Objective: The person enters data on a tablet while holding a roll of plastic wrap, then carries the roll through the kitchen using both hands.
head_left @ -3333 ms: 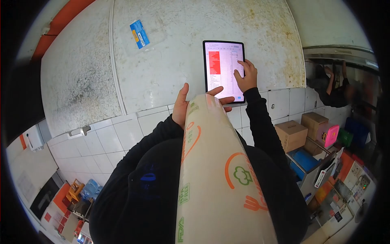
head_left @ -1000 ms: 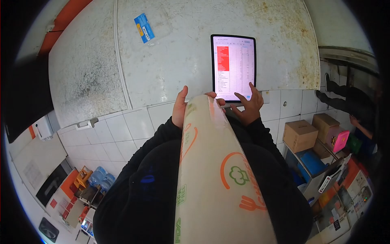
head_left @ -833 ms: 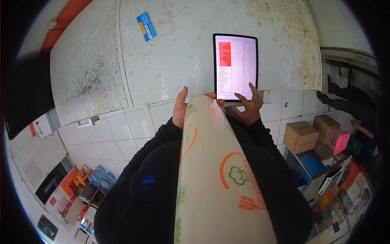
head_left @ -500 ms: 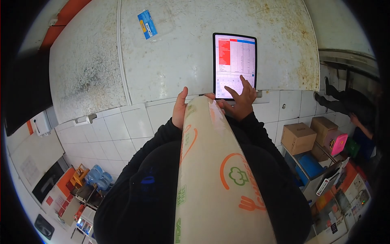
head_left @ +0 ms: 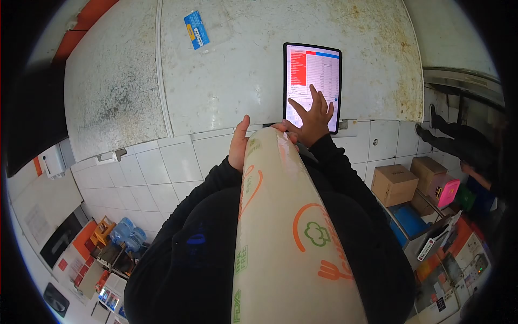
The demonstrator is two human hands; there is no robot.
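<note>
A large pale roll (head_left: 280,216), printed in orange and green, runs from the bottom of the view up toward the table edge. My left hand (head_left: 238,146) cradles its far end, thumb raised at the left side and fingers passing beneath, with some fingertips showing at the far end. On the table lies a tablet (head_left: 324,93) showing a spreadsheet above an on-screen keyboard. My right hand (head_left: 313,120) hovers over or touches the lower screen, fingers spread and holding nothing; exact contact cannot be made out.
A blue card packet (head_left: 196,29) lies on the scuffed white table (head_left: 232,70). Cardboard boxes (head_left: 395,183) and a pink container (head_left: 447,193) stand at right, near another person's dark-clothed legs (head_left: 458,137). Water bottles (head_left: 128,233) stand at lower left.
My right hand has moved up and left over the tablet, its fingers now reaching the lower spreadsheet and keyboard. The left hand and the roll stay in place.
</note>
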